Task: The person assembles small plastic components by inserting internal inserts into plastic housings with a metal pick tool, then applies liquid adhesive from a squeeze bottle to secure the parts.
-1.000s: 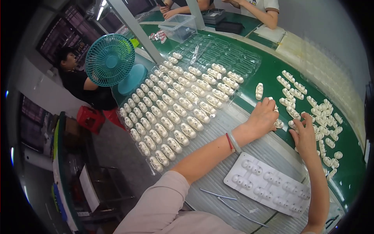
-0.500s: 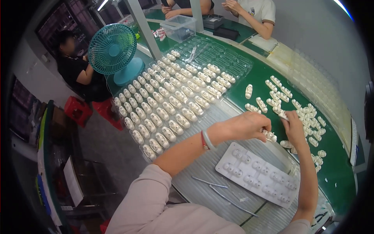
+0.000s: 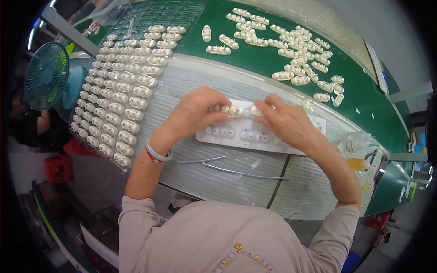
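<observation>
Holding a small white moulded part (image 3: 233, 109) between both sets of fingertips, right over the upper edge of a white blister tray (image 3: 255, 134). Part lying with its long axis roughly left to right, parallel to the tray's long side; which end leads cannot be told. Left hand (image 3: 196, 113) curled in from the left, thumb and forefinger pinched on the part's left end, wrist cocked, a pale bangle (image 3: 158, 154) with a red band sitting at the wrist. Right hand (image 3: 287, 120) reaching in from the right, fingers (image 3: 264, 107) closed together toward the part's right end, though whether pinching the same part or a neighbouring one cannot be told. Tray flat beneath and just toward the body from the fingertips, its pockets mostly bare, resting on a clear ribbed sheet (image 3: 218, 82). Nearer the body than the tray, two thin metal rods (image 3: 236, 172) lying apart from it, with open sheet around them. Left of the left fingers, well clear, a large clear tray of white parts in rows (image 3: 123, 95). Beyond the fingertips, on the green table (image 3: 255, 59), a loose scatter of white parts (image 3: 296, 50), open green between it and the sheet's far edge. Right of the right hand, near the table's rim, a small bottle (image 3: 353, 145). Far left, off the table, a teal fan (image 3: 45, 75).
</observation>
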`<control>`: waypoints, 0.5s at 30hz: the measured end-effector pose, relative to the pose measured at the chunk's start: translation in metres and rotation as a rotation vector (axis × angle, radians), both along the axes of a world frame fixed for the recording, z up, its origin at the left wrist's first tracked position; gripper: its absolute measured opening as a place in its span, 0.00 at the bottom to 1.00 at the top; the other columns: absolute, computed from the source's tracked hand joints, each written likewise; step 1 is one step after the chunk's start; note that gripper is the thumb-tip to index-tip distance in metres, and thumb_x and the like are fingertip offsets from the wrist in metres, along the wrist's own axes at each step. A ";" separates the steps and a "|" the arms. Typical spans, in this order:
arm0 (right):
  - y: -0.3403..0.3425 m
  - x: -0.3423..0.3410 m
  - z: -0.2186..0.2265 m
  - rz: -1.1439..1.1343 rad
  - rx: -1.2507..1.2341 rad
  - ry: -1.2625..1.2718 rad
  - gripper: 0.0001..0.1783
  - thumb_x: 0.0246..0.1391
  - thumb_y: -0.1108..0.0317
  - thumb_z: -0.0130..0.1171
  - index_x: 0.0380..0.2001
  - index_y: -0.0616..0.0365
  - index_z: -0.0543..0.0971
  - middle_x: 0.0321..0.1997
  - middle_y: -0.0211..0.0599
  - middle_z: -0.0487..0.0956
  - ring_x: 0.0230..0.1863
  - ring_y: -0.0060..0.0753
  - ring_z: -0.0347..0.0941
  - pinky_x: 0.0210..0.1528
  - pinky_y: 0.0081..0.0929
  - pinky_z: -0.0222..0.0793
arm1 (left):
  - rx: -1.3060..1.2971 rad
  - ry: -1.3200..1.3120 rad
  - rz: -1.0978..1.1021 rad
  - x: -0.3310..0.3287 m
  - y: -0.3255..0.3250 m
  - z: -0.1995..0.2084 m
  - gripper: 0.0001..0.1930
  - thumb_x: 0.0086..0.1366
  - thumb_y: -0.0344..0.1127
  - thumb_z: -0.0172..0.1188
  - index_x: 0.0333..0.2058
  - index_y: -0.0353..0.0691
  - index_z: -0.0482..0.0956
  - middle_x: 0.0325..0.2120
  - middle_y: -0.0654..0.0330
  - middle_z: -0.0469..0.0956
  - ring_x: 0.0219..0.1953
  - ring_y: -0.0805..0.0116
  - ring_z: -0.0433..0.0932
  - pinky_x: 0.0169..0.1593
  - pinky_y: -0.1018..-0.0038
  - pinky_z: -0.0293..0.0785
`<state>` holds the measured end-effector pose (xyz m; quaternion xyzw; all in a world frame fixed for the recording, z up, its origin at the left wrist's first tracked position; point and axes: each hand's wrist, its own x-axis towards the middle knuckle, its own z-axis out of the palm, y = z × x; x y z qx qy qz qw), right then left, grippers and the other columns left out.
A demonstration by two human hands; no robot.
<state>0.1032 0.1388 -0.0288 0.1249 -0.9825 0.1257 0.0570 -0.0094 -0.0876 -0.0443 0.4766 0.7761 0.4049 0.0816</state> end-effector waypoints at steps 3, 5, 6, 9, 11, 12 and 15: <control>-0.001 0.015 0.001 0.089 0.058 -0.018 0.17 0.54 0.64 0.54 0.47 0.54 0.71 0.39 0.39 0.71 0.23 0.37 0.74 0.21 0.32 0.69 | 0.024 0.099 -0.010 0.007 -0.001 -0.001 0.13 0.48 0.33 0.67 0.34 0.40 0.78 0.29 0.58 0.76 0.34 0.61 0.74 0.38 0.70 0.71; 0.004 0.016 0.005 0.074 0.046 -0.089 0.17 0.53 0.64 0.54 0.47 0.53 0.72 0.39 0.37 0.71 0.22 0.36 0.74 0.20 0.31 0.69 | 0.002 0.095 -0.025 0.006 -0.002 0.001 0.14 0.48 0.32 0.67 0.36 0.39 0.78 0.31 0.59 0.77 0.35 0.61 0.74 0.39 0.70 0.71; 0.004 0.015 0.006 0.073 0.046 -0.089 0.17 0.53 0.64 0.54 0.47 0.53 0.72 0.39 0.37 0.71 0.22 0.36 0.74 0.20 0.31 0.69 | 0.004 0.089 -0.029 0.006 -0.001 0.003 0.14 0.48 0.32 0.67 0.35 0.39 0.78 0.32 0.59 0.78 0.35 0.62 0.74 0.39 0.70 0.71; 0.005 0.007 0.010 0.094 0.028 -0.044 0.16 0.53 0.65 0.56 0.46 0.51 0.74 0.39 0.30 0.73 0.25 0.34 0.74 0.22 0.28 0.70 | 0.038 0.058 -0.015 0.006 -0.002 0.007 0.13 0.48 0.32 0.67 0.34 0.39 0.78 0.30 0.59 0.77 0.34 0.62 0.74 0.39 0.70 0.71; 0.001 0.002 0.012 0.092 -0.120 0.039 0.14 0.53 0.66 0.57 0.44 0.52 0.76 0.41 0.30 0.74 0.26 0.34 0.75 0.23 0.28 0.70 | 0.072 0.031 0.005 0.004 -0.003 0.008 0.12 0.48 0.33 0.67 0.33 0.39 0.77 0.29 0.59 0.76 0.34 0.61 0.74 0.39 0.70 0.71; 0.002 0.002 0.007 0.087 -0.118 0.034 0.14 0.53 0.66 0.57 0.44 0.52 0.76 0.41 0.30 0.74 0.26 0.34 0.75 0.23 0.28 0.70 | 0.075 0.037 0.016 0.002 -0.004 0.009 0.12 0.48 0.33 0.67 0.32 0.39 0.77 0.29 0.59 0.76 0.34 0.61 0.74 0.39 0.70 0.71; 0.001 0.002 -0.005 0.059 -0.169 0.037 0.13 0.52 0.65 0.57 0.42 0.52 0.77 0.41 0.31 0.75 0.25 0.35 0.75 0.24 0.29 0.71 | 0.030 0.038 0.030 -0.002 -0.006 0.005 0.12 0.48 0.33 0.67 0.32 0.39 0.77 0.30 0.59 0.76 0.36 0.61 0.73 0.39 0.70 0.71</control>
